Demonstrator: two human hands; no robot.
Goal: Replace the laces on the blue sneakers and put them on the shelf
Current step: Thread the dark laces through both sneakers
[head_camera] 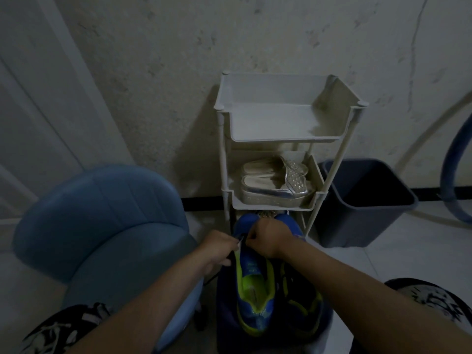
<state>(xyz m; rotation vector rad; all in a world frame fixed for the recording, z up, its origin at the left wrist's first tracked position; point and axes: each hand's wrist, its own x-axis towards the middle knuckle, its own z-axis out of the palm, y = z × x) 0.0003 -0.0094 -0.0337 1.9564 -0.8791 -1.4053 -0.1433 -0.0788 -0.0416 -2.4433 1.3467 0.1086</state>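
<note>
Fingers (233,241) on the left hand (219,249) are pinched together on a thin white lace (240,242). It's only a short bit showing, right in the gap between the two hands. The right hand (270,238) has its fingers curled down tight on the front of a sneaker (252,290), gripping it near the toe end of the lacing. It's pretty dark, so I can't tell if it's got some lace in there too.

That's the left shoe of the pair, blue with neon yellow-green lining, tongue pulled open, toe pointing at the shelf (281,139). The other sneaker (301,297) lies right beside it on the right, touching, partly under the right forearm. Both sit on something dark, low between the person's knees, and I can't make out what it is.

The shelf is a pale plastic rack against the wall, just past the toes. Silver sandals (275,185) are on its middle tier. A blue chair (102,213) is on the left, a dark bin (357,226) is right of the shelf, and a blue hoop (449,175) leans at the far right.
</note>
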